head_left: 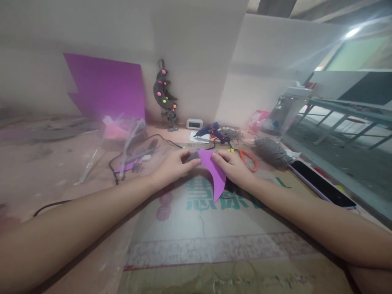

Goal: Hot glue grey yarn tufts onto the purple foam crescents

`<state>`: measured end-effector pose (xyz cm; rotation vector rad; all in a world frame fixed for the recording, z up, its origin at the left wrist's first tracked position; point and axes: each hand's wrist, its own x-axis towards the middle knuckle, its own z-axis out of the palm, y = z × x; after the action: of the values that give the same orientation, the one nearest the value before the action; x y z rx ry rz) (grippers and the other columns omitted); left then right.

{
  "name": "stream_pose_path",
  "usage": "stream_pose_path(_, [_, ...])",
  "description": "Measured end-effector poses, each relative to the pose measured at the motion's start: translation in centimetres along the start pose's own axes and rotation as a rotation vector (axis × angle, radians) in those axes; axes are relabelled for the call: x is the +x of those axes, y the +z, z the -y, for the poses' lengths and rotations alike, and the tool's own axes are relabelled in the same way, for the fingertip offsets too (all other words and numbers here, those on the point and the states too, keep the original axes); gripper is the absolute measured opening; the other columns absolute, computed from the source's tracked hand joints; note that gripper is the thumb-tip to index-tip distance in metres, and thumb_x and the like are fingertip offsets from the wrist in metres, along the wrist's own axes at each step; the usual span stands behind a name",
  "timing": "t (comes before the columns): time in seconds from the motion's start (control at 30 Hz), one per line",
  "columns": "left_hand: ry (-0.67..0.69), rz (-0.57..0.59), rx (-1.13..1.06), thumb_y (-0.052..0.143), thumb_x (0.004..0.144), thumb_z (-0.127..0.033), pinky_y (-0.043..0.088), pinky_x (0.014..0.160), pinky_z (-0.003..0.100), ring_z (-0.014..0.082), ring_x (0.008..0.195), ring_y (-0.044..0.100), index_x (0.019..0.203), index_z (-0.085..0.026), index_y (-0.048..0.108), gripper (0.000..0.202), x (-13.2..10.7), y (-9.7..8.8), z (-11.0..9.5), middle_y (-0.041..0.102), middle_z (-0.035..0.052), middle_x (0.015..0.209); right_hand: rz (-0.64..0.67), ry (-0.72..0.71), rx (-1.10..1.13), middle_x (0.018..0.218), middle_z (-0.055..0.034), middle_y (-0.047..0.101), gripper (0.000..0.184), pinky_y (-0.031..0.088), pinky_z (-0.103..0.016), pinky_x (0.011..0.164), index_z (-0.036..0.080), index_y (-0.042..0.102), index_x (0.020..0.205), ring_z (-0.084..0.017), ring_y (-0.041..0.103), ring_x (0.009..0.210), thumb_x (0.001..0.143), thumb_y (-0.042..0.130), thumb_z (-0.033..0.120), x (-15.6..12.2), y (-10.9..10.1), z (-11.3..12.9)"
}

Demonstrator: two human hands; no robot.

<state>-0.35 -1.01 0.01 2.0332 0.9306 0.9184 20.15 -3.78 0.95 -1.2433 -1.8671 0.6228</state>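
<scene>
A purple crescent-shaped cutout (pixel 216 173) is held up between my hands, its pointed tip hanging down. Grey yarn (pixel 193 157) covers its left end, right by my left fingertips. My left hand (pixel 177 163) is closed there, thumb and fingers pinching that end. With thumb and fingers my right hand (pixel 231 164) grips the upper right edge of the purple piece. Behind my hands lies a dark blue glue gun (pixel 211 130). Orange-handled scissors or pliers (pixel 249 160) rest just beyond my right hand. Below the cutout is a printed cardboard sheet (pixel 196 224).
A grey yarn ball (pixel 272 152) and a phone (pixel 321 183) lie at the right. A purple sheet (pixel 110 87) leans on the wall near a hanging crescent ornament (pixel 163 92). A small white clock (pixel 194 123), a plastic jug (pixel 286 110) and clear plastic bags (pixel 122 134) stand around.
</scene>
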Motion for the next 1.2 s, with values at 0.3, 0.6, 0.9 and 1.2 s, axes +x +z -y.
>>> stream_pose_path(0.3, [-0.074,0.015,-0.059,0.055,0.082,-0.048,0.038,0.049,0.020,0.0113,0.058,0.052,0.097,-0.016,0.065,0.036,0.0,-0.1,-0.1,0.064,0.0020,0.079,0.029,-0.027,-0.141,0.061,0.0028,0.042,0.034,0.030,-0.024,0.054,0.018,0.046,0.065,-0.011,0.042,0.058,0.090,0.042,0.041,0.0,0.0,0.1])
stream_pose_path(0.6, [-0.078,0.004,-0.057,0.054,0.085,-0.044,0.036,0.049,0.020,0.0093,0.051,0.046,0.081,-0.016,0.063,0.030,-0.2,-0.2,-0.7,0.055,-0.0029,0.059,0.124,-0.047,-0.151,0.065,0.0012,0.051,0.030,0.033,-0.023,0.054,0.015,0.056,0.072,-0.011,0.046,0.060,0.088,0.046,0.039,0.0,0.0,0.1])
stream_pose_path(0.9, [-0.017,-0.071,0.006,0.043,0.091,-0.041,0.037,0.056,0.023,0.0125,0.058,0.049,0.069,-0.017,0.057,0.036,0.3,-0.3,-0.2,0.053,-0.0021,0.060,0.027,0.012,-0.090,0.064,0.0003,0.052,0.035,0.034,-0.023,0.054,0.016,0.057,0.071,-0.012,0.046,0.059,0.089,0.044,0.043,-0.1,0.1,0.0])
stream_pose_path(1.2, [0.018,-0.081,0.036,0.039,0.092,-0.041,0.035,0.058,0.024,0.0118,0.057,0.046,0.064,-0.017,0.051,0.039,0.4,-0.5,0.3,0.049,-0.0029,0.059,-0.010,0.040,-0.031,0.067,-0.0005,0.053,0.035,0.036,-0.023,0.055,0.015,0.058,0.073,-0.013,0.047,0.061,0.088,0.046,0.044,-0.1,0.1,0.0])
